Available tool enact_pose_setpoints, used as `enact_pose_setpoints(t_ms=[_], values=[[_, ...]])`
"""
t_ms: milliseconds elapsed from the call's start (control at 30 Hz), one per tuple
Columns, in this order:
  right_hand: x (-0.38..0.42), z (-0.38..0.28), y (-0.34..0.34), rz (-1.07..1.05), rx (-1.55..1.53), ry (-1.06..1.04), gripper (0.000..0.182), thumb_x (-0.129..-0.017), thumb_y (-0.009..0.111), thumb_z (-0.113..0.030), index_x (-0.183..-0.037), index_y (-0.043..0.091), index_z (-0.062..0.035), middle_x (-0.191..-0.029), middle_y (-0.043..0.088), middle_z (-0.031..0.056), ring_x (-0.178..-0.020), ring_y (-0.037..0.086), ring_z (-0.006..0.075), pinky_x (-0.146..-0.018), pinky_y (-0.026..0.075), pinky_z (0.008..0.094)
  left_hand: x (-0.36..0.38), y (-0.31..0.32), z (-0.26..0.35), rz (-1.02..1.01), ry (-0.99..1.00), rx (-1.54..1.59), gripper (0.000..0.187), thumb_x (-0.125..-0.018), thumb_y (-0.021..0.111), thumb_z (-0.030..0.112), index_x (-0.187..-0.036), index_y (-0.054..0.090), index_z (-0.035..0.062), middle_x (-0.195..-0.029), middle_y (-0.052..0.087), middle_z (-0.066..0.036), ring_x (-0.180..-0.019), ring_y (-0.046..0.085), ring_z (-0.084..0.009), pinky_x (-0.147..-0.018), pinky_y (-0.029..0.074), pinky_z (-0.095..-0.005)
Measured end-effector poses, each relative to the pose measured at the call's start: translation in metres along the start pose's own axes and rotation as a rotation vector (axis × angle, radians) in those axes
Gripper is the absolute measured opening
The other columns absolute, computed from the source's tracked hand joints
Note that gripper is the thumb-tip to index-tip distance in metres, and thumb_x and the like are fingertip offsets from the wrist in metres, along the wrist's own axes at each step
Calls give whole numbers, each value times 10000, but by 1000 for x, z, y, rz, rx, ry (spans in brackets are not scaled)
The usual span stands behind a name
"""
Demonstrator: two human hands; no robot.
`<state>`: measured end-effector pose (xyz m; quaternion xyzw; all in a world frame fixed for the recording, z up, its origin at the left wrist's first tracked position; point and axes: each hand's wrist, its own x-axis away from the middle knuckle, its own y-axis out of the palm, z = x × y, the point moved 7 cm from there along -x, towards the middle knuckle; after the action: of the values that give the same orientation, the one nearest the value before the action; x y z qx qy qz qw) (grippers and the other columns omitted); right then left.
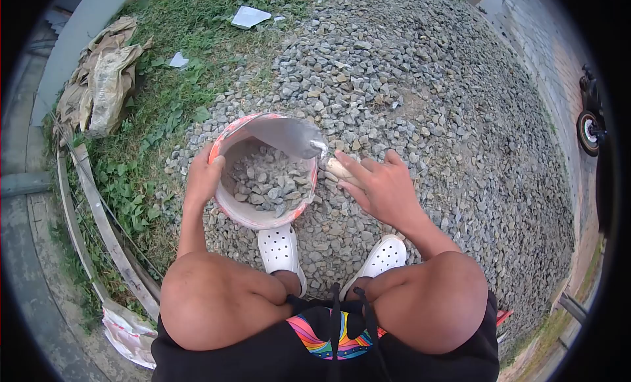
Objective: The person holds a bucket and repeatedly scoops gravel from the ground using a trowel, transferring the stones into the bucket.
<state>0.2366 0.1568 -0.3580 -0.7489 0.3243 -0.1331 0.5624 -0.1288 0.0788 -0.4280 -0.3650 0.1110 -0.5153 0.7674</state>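
A bucket (252,217) with an orange-red, cement-smeared rim stands on gravel in front of my feet, its mouth facing me. Grey stones (279,185) fill its lower part. My left hand (202,177) grips the rim on the left side, thumb over the edge. In my right hand (388,190) is the pale wooden handle of a trowel (282,136), with the index finger stretched along it. The grey metal blade reaches over the far part of the bucket's mouth, above the stones.
Loose gravel (447,171) spreads to the right and ahead. Grass (167,99) grows at the left, with crumpled sacks (108,86) and wooden planks (108,214) beside it. White scraps (250,17) lie farther off. A wheeled vehicle (589,129) stands at the far right.
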Motion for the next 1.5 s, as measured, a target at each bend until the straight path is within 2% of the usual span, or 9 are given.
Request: enact_pose_setpoints(t_ms=[167, 267, 400, 600, 800, 933, 1033, 1200, 1500], values=[[-12, 31, -56, -333, -47, 68, 418, -896, 725, -328, -1269, 688, -144, -785, 711, 110, -692, 634, 301, -813, 452, 396, 7, -5, 52, -88, -17, -341, 522, -833, 601, 365, -1255, 645, 62, -1077, 722, -251, -1054, 677, -407, -928, 493, -479], [-16, 43, -92, -366, -37, 170, 360, -859, 757, -337, -1155, 740, -132, -798, 713, 130, -772, 666, 328, -797, 491, 442, 3, 3, 69, -166, -52, -640, 779, -794, 643, 504, -1449, 517, 103, -1131, 725, -220, -1092, 686, -372, -1101, 341, -597], [-36, 60, -119, -468, 65, 302, 335, -832, 771, -365, -1042, 761, -104, -864, 736, 152, -866, 703, 349, -787, 540, 469, 0, 19, 109, -164, 146, -826, 928, -722, 683, 548, -1491, 452, 82, -1197, 701, -161, -1097, 680, -360, -1011, 427, -574], [-112, 82, -131, -718, 239, 376, 455, -819, 776, -453, -972, 761, -25, -936, 768, 137, -913, 741, 295, -818, 570, 411, -5, 65, 132, -636, 145, -1033, 527, -794, 648, 485, -1191, 724, 148, -1151, 744, -136, -1080, 712, -318, -895, 540, -469], [-193, 80, -122, -868, 351, 375, 535, -819, 763, -492, -1152, 744, -73, -1129, 756, 86, -1049, 725, 240, -877, 560, 382, -56, 36, 66, -895, -126, -918, 544, -878, 691, 407, -1281, 671, 42, -1277, 689, -137, -968, 753, -267, -762, 625, -438], [-225, 92, -74, -715, 586, 322, 470, -850, 738, -427, -1228, 735, -147, -1244, 727, 24, -1129, 700, 234, -947, 533, 392, -47, 5, 34, -791, -314, -650, 606, -939, 612, 390, -1360, 575, -44, -1437, 549, -220, -848, 758, -321, -673, 679, -343], [-210, 101, -42, -613, 503, 280, 443, -869, 689, -455, -1192, 753, -157, -1219, 737, 30, -1131, 700, 244, -936, 543, 399, -30, -17, 36, -710, -333, -659, 593, -961, 576, 412, -1341, 594, -43, -1410, 580, -211, -916, 756, -286, -626, 666, -403], [-154, 126, -13, -864, 290, 318, 494, -898, 616, -505, -1181, 748, -121, -1245, 725, 83, -1153, 691, 267, -953, 542, 413, -34, -46, -14, -655, -268, -1393, 645, -955, 480, 649, -1360, 650, 176, -1399, 637, -72, -1272, 616, -266, -963, 483, -587], [-96, 157, 21, -770, 359, 299, 542, -948, 548, -555, -1200, 730, -111, -1282, 705, 102, -1192, 669, 278, -994, 519, 423, -62, -61, -59, -837, -531, -1269, 389, -937, 536, 378, -1238, 715, 210, -1055, 774, -27, -981, 726, -193, -941, 505, -453]])
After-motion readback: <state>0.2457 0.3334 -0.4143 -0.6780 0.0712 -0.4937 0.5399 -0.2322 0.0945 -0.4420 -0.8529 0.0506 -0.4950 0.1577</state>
